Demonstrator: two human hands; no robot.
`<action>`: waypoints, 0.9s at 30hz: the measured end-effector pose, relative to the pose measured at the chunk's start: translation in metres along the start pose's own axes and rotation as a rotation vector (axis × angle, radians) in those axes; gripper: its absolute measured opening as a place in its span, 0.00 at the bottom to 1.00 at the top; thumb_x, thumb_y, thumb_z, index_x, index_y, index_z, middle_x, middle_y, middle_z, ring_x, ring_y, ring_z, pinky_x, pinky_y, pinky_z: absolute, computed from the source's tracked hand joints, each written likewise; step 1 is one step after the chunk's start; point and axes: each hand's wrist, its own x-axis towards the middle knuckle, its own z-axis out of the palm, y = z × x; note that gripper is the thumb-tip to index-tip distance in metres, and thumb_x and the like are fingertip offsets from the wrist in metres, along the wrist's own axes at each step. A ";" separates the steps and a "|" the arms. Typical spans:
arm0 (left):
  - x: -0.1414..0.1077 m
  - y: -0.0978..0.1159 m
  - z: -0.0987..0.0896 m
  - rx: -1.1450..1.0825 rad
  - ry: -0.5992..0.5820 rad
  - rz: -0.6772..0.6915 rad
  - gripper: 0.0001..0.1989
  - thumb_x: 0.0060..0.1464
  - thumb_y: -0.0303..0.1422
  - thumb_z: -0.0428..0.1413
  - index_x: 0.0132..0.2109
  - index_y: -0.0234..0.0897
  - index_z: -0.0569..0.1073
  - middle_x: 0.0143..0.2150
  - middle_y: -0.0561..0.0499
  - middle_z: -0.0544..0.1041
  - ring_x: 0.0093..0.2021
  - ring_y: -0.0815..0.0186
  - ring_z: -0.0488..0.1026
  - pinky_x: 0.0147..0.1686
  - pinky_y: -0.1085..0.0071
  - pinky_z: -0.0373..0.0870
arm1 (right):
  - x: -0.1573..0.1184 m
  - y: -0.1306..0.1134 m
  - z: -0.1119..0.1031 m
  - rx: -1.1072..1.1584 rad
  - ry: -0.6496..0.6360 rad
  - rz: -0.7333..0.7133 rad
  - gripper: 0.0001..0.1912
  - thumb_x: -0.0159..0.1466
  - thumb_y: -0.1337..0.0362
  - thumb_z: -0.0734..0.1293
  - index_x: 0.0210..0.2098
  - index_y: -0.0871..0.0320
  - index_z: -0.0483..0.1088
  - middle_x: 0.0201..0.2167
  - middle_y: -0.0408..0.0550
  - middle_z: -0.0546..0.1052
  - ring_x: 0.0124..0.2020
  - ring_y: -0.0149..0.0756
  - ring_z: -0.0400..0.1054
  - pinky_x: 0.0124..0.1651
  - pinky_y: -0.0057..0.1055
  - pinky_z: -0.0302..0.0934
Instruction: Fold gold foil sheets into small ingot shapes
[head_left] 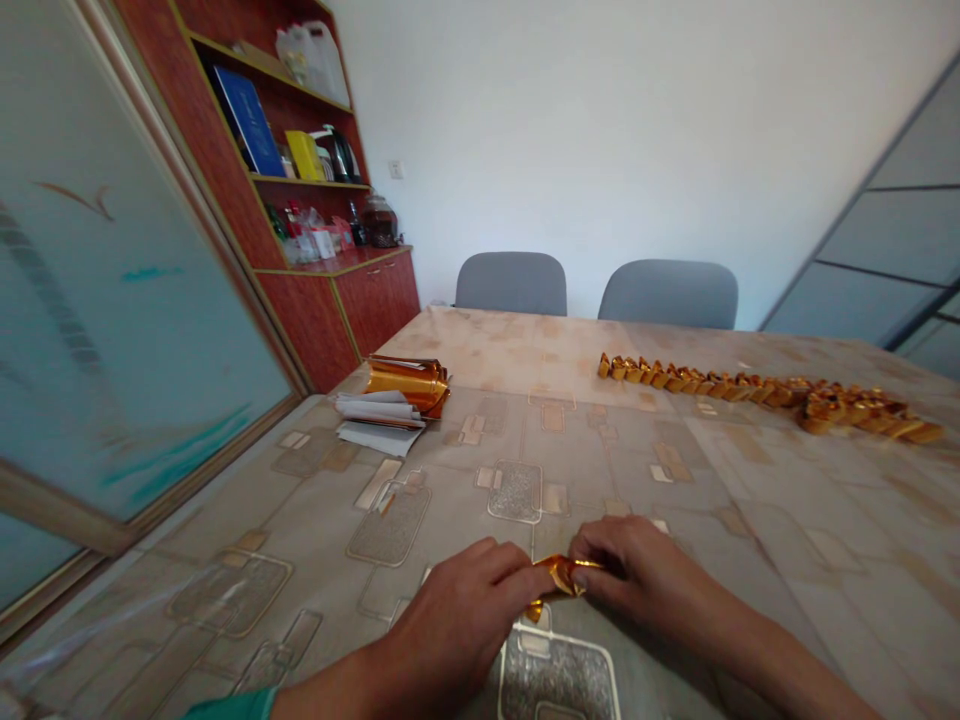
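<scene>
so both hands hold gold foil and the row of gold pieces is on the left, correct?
Wrong side: the head view shows the row of gold pieces on the right. Left hand and right hand do hold gold foil.

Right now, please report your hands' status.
Left hand, right hand: both holding small, shiny gold foil piece. Row of folded gold foil pieces: farther off, rightward. Nothing seen blocking hands.

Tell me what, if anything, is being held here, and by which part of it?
A gold foil piece, held by its two ends: the left hand pinches its left end, the right hand its right.
</scene>
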 end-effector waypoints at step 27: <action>0.000 -0.005 0.000 0.094 -0.019 0.024 0.07 0.67 0.28 0.53 0.47 0.40 0.76 0.42 0.52 0.78 0.41 0.64 0.73 0.39 0.71 0.64 | -0.007 0.000 0.014 -0.160 0.114 0.018 0.08 0.70 0.66 0.66 0.32 0.57 0.71 0.32 0.47 0.76 0.38 0.42 0.68 0.40 0.36 0.57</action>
